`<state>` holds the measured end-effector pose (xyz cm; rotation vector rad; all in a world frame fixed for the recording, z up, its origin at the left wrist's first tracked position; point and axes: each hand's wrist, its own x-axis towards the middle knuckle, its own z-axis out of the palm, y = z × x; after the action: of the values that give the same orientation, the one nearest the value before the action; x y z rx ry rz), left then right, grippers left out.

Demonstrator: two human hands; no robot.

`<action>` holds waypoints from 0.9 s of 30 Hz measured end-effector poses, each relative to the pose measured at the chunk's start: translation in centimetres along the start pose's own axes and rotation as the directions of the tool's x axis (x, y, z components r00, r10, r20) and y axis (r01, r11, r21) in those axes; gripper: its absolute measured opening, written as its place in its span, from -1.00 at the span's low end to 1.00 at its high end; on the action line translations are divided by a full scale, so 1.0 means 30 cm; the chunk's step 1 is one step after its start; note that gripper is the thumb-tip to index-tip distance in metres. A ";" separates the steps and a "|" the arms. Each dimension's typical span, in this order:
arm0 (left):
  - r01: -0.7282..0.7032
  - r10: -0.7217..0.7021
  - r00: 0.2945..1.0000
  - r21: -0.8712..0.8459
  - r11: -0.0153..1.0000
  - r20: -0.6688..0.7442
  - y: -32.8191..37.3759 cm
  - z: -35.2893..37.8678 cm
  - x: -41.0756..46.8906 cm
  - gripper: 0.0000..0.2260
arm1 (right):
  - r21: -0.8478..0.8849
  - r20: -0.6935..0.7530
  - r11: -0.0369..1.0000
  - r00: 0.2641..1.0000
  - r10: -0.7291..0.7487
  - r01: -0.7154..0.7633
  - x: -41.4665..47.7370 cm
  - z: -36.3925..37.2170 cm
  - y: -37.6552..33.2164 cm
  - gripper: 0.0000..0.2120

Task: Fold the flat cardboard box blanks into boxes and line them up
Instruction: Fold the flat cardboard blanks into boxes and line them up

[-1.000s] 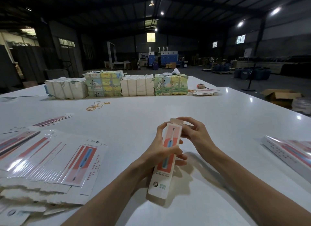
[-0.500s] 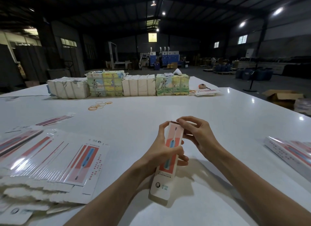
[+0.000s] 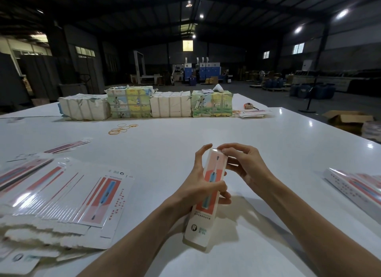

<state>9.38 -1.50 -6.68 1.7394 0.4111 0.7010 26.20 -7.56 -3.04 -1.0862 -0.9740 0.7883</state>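
A long narrow folded box (image 3: 206, 219), white with a red panel and a blue toothbrush picture, is held above the white table (image 3: 185, 153), tilted away from me. My left hand (image 3: 198, 186) grips it round the middle. My right hand (image 3: 241, 163) has its fingertips on the far top end, pressing the end flap. A fanned stack of flat box blanks (image 3: 61, 196) lies at the left. Finished boxes (image 3: 354, 186) lie in a row at the right edge.
Four strapped bundles of printed paper (image 3: 148, 105) stand in a row at the table's far side. Loose rubber bands (image 3: 121, 128) lie in front of them. A few flat blanks (image 3: 68, 145) lie at the left, more (image 3: 252, 113) at the far right.
My right fingers have moved onto the box's top end and closed the flap down. My left hand keeps its grip; the box has barely shifted.
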 end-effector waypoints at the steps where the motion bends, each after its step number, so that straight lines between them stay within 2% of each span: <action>1: -0.004 0.004 1.000 -0.003 1.000 0.004 0.001 0.000 0.000 -0.07 | -0.008 0.022 1.000 1.000 -0.008 0.008 0.002 -0.004 0.001 -0.80; 5: 0.033 -0.034 0.999 -0.045 0.998 -0.024 0.002 -0.011 -0.004 -0.19 | 0.018 0.152 1.000 0.988 -0.005 0.002 0.001 -0.008 0.006 -0.81; 7: 0.049 -0.054 0.997 -0.084 0.995 -0.054 0.003 -0.018 -0.004 -0.19 | -0.072 0.201 0.996 0.979 -0.038 0.054 -0.005 0.007 0.022 -0.80; 9: 0.051 -0.059 0.995 -0.097 0.994 -0.085 0.009 -0.020 -0.003 -0.19 | -0.186 0.181 0.976 0.980 -0.083 0.117 -0.010 0.031 0.043 -0.77; 13: 0.036 -0.052 0.991 -0.131 0.991 -0.123 0.010 -0.022 0.001 -0.22 | -0.259 0.091 0.949 0.982 -0.164 0.182 -0.015 0.051 0.059 -0.76; 20: 0.007 -0.029 0.987 -0.136 0.991 -0.155 -0.010 -0.012 0.004 -0.24 | -0.258 0.085 0.940 0.974 -0.209 0.225 -0.021 0.049 0.074 -0.81; 25: -0.035 -0.062 0.965 -0.361 0.932 -0.255 -0.003 -0.014 0.022 -0.29 | -0.448 0.081 0.863 0.971 -0.223 0.236 -0.028 0.092 0.098 -0.61; 27: -0.046 -0.095 0.948 -0.424 0.905 -0.305 0.003 -0.017 0.025 -0.35 | -0.558 0.101 0.777 0.953 -0.287 0.293 -0.038 0.097 0.094 -0.60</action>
<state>9.61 -0.68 -6.31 1.2049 0.4597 0.9809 22.94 -6.75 -5.54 -1.3927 -1.3992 0.2383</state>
